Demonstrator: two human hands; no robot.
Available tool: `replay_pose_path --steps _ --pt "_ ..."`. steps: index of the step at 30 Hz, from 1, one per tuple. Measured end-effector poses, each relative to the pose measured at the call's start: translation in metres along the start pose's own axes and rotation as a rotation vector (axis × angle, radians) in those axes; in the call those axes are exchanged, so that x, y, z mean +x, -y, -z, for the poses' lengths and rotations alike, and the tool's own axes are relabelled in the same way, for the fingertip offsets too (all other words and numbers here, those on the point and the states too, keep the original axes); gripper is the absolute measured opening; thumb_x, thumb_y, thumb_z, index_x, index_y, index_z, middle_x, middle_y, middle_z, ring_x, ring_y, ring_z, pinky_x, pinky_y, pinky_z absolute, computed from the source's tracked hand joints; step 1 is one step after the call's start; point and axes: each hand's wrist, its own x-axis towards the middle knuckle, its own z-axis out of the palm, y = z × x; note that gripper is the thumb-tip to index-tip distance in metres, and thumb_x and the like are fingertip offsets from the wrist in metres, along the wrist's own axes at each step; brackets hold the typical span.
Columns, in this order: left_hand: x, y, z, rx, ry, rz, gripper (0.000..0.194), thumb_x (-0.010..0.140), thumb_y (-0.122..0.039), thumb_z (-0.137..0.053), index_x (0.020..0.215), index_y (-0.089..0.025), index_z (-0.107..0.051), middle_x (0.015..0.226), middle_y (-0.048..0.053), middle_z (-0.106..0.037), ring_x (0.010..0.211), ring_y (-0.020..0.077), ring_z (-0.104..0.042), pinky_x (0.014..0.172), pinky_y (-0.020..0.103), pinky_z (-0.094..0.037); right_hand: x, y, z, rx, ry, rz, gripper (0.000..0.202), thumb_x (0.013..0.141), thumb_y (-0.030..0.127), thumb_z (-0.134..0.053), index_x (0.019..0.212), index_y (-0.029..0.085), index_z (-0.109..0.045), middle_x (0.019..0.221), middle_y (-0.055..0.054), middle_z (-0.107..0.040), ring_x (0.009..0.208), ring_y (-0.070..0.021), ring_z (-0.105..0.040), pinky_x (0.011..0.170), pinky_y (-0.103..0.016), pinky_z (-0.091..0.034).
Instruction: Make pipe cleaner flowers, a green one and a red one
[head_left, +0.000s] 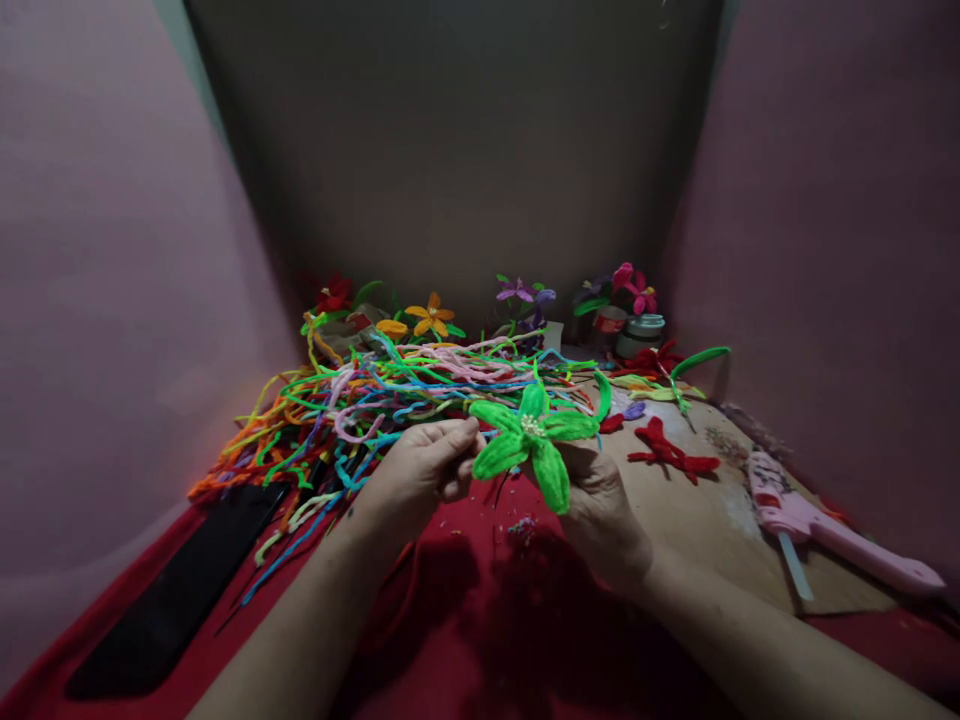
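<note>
A bright green pipe-cleaner flower (pixel 532 426) with several petals and a pale beaded centre faces me above the table's middle. My right hand (pixel 606 515) is closed behind and below it, its fingertips partly hidden by the petals. A curved green leaf (pixel 603 396) sticks up at the flower's right side. On the other side, my left hand (pixel 420 470) has thumb and fingers pinched together at the tip of a left petal.
Loose coloured pipe cleaners (pixel 442 370) heap behind my left hand. A black phone-like slab (pixel 176 590) lies at left. On the cardboard (pixel 675 530) at right are red pipe-cleaner petals (pixel 673 452) and a pink glue gun (pixel 832 530). Finished flowers (pixel 430 315) and a jar (pixel 641 335) stand behind.
</note>
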Motion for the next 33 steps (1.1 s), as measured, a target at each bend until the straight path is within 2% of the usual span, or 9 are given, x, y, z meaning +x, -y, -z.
replay_pose_path --steps 4,6,8,10,14,20,23,27,33 --pt "-0.002 0.006 -0.011 0.230 0.038 -0.092 0.018 0.077 -0.031 -0.061 0.079 -0.013 -0.060 0.067 -0.001 -0.057 0.056 0.0068 -0.047 0.053 0.018 -0.037 0.007 -0.002 0.004 0.047 -0.071 -0.071 0.010 0.079 0.028 -0.060 0.080 0.023 -0.069 0.078 0.001 -0.068 0.073 -0.0151 -0.058 0.068 -0.027 -0.045" --pt "-0.004 0.008 -0.018 0.327 0.040 -0.130 0.019 0.076 -0.030 -0.061 0.087 -0.014 -0.061 0.079 0.002 -0.062 0.069 0.0114 -0.054 0.064 0.022 -0.041 0.009 -0.003 0.007 0.041 -0.094 -0.109 0.012 0.079 0.029 -0.059 0.081 0.022 -0.069 0.079 0.001 -0.067 0.074 -0.0153 -0.057 0.068 -0.027 -0.044" --pt "-0.005 0.013 -0.025 0.447 -0.008 -0.199 0.022 0.076 -0.031 -0.061 0.091 -0.015 -0.061 0.088 0.004 -0.063 0.080 0.0159 -0.056 0.074 0.026 -0.042 0.010 -0.004 0.008 0.041 -0.118 -0.149 0.012 0.080 0.028 -0.059 0.081 0.021 -0.068 0.079 0.001 -0.066 0.073 -0.0150 -0.056 0.070 -0.027 -0.044" --pt "-0.004 0.021 -0.030 0.588 -0.119 -0.338 0.024 0.077 -0.032 -0.060 0.096 -0.017 -0.061 0.094 0.006 -0.063 0.088 0.0188 -0.056 0.079 0.029 -0.042 0.010 -0.005 0.008 0.070 -0.113 -0.176 0.014 0.080 0.030 -0.058 0.083 0.020 -0.068 0.079 0.000 -0.065 0.073 -0.0149 -0.055 0.072 -0.028 -0.044" --pt "-0.003 0.038 -0.035 0.824 -0.237 -0.543 0.022 0.083 -0.029 -0.053 0.103 -0.020 -0.054 0.093 0.006 -0.063 0.085 0.0191 -0.059 0.076 0.029 -0.043 0.007 -0.010 0.005 0.137 -0.085 -0.212 0.023 0.080 0.037 -0.056 0.091 0.020 -0.067 0.079 -0.002 -0.064 0.071 -0.0153 -0.054 0.064 -0.027 -0.045" --pt "-0.003 0.047 -0.036 1.200 -0.311 -0.543 0.017 0.088 -0.026 -0.040 0.094 -0.018 -0.054 0.082 0.009 -0.064 0.072 0.0202 -0.061 0.063 0.028 -0.041 0.001 -0.019 -0.001 0.187 -0.158 -0.312 0.029 0.076 0.045 -0.059 0.079 0.018 -0.068 0.069 -0.002 -0.062 0.061 -0.0135 -0.049 0.051 -0.024 -0.040" --pt "-0.003 0.045 -0.035 1.135 -0.319 -0.536 0.016 0.087 -0.022 -0.040 0.090 -0.019 -0.055 0.076 0.006 -0.063 0.065 0.0174 -0.058 0.061 0.026 -0.039 -0.001 -0.018 -0.004 0.213 -0.159 -0.322 0.027 0.074 0.043 -0.062 0.076 0.017 -0.068 0.069 -0.002 -0.063 0.061 -0.0130 -0.050 0.052 -0.024 -0.041" --pt "-0.004 0.041 -0.036 0.893 -0.320 -0.525 0.014 0.085 -0.020 -0.044 0.081 -0.021 -0.058 0.068 0.001 -0.060 0.056 0.0134 -0.052 0.057 0.023 -0.037 0.001 -0.015 -0.005 0.200 -0.153 -0.257 0.020 0.074 0.037 -0.064 0.079 0.018 -0.069 0.073 -0.001 -0.065 0.063 -0.0132 -0.052 0.056 -0.025 -0.042" --pt "-0.005 0.034 -0.037 0.658 -0.322 -0.464 0.015 0.080 -0.018 -0.049 0.076 -0.021 -0.062 0.061 -0.002 -0.056 0.053 0.0118 -0.047 0.056 0.022 -0.035 0.005 -0.010 -0.002 0.111 -0.109 -0.213 0.018 0.073 0.033 -0.065 0.087 0.021 -0.069 0.082 -0.001 -0.067 0.081 -0.0180 -0.059 0.077 -0.032 -0.048"
